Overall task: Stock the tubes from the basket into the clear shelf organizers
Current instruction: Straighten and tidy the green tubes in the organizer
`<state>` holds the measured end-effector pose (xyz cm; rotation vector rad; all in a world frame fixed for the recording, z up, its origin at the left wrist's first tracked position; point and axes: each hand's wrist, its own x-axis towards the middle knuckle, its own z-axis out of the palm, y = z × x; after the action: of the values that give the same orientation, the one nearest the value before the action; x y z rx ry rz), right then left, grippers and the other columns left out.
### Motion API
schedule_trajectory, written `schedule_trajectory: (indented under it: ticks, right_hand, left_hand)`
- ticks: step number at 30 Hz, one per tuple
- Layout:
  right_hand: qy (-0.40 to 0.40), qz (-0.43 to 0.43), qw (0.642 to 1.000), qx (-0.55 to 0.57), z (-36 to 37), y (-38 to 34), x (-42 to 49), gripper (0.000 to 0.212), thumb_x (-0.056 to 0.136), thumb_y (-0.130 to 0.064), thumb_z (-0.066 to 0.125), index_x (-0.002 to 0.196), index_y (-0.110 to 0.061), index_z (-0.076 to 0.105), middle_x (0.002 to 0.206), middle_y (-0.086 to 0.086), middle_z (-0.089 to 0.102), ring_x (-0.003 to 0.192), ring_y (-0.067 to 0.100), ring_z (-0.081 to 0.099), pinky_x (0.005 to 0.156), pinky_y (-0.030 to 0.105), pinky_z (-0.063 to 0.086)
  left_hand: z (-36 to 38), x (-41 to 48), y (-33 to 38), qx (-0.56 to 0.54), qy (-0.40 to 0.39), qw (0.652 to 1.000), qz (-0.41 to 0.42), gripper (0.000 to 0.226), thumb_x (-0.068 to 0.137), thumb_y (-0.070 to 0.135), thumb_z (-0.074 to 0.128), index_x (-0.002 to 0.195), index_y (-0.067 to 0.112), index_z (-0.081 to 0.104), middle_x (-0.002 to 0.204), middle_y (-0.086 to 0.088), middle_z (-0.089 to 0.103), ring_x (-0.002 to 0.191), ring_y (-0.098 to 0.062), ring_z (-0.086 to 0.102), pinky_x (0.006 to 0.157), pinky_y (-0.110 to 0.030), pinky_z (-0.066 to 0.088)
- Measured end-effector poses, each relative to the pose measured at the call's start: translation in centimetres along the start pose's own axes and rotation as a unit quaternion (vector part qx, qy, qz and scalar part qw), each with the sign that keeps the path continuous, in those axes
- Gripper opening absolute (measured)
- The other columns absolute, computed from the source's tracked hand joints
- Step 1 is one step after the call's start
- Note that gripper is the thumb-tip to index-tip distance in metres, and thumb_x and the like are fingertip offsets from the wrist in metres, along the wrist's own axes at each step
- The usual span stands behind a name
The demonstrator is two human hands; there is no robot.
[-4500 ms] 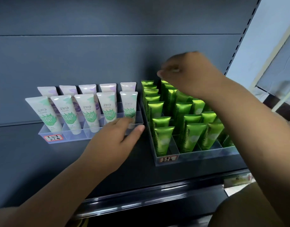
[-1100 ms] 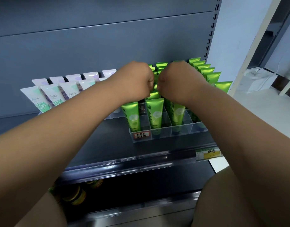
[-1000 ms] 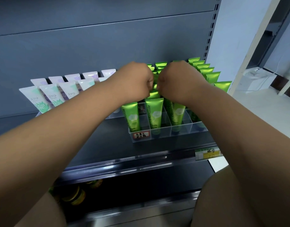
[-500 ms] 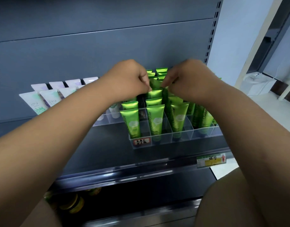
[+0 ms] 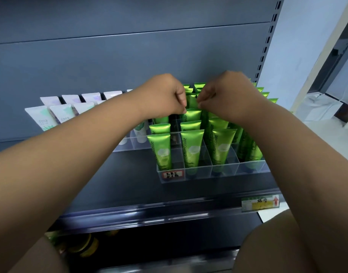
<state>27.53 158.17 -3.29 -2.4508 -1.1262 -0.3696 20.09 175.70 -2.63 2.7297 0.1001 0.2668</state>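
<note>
Lately drew left hand (image 5: 165,97) and right hand (image 5: 228,97) slightly apart, kept both pinched on crimp of green tube (image 5: 192,115) in clear organizer (image 5: 224,171) by shelf's (image 5: 129,174) right edge; likely seated.

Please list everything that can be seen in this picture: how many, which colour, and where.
green tubes: many, crowded beyond counting, shiny green, standing in the right organizer
white tubes: several, partly hidden, white with green or purple print, left organizer
clear organizers: two, transparent, side by side on the shelf
label: one, white with red border, front of right organizer
shelf: one, dark grey, under the organizers
price tag: one, yellow and green, shelf edge at right
left hand: one, fingers curled, seems to pinch a green tube's top
right hand: one, same, facing the left
</note>
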Motion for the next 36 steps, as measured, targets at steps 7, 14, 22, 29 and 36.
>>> schedule_trajectory:
  ticks: [7,14,22,29,36]
  right_hand:
    - [-0.002,0.015,0.997,-0.074,1.6,0.3,1.1,0.014,0.083,-0.024,0.067,0.087,-0.023,0.080,0.088,-0.001,0.072,0.092,0.024,0.064,0.079,0.038,0.057]
    - [0.003,-0.017,0.995,-0.095,2.3,0.2,1.4,0.016,0.079,-0.031,0.068,0.086,-0.023,0.080,0.087,0.001,0.069,0.100,0.029,0.057,0.084,0.045,0.055]
    - [-0.004,-0.042,0.998,-0.051,2.2,-0.3,1.1,0.010,0.079,-0.031,0.072,0.084,-0.028,0.081,0.089,0.000,0.070,0.101,0.029,0.059,0.089,0.043,0.052]
    - [-0.029,-0.032,0.999,-0.013,1.6,-0.3,0.8,0.007,0.080,-0.028,0.076,0.085,-0.027,0.082,0.088,-0.005,0.072,0.093,0.018,0.063,0.084,0.037,0.054]
    - [-0.068,-0.016,0.997,0.021,1.0,-0.3,0.6,0.007,0.083,-0.028,0.076,0.086,-0.027,0.082,0.094,-0.006,0.074,0.097,0.015,0.065,0.090,0.035,0.052]
  left_hand:
    - [0.3,0.6,0.5,0.038,-0.011,0.999,0.004,0.007,0.083,0.017,0.080,0.089,0.019,0.080,0.084,0.000,0.076,0.054,0.003,0.056,0.043,-0.011,0.034]
    - [0.3,0.3,0.6,0.103,0.003,0.994,0.020,0.006,0.083,0.018,0.077,0.087,0.021,0.080,0.083,0.004,0.074,0.084,-0.016,0.068,0.068,-0.023,0.046]
    - [-0.4,-0.7,0.4,0.120,0.001,0.992,0.027,0.007,0.085,0.019,0.074,0.089,0.021,0.080,0.082,0.007,0.072,0.068,0.002,0.064,0.063,-0.019,0.045]
    - [-0.3,-0.9,0.5,0.148,-0.006,0.988,0.038,0.011,0.085,0.020,0.072,0.091,0.022,0.080,0.089,0.008,0.075,0.084,-0.012,0.065,0.077,-0.025,0.050]
    - [-0.6,-1.0,0.3,0.108,-0.014,0.994,0.028,0.009,0.089,0.022,0.071,0.091,0.021,0.080,0.084,0.007,0.072,0.051,0.005,0.053,0.055,-0.015,0.039]
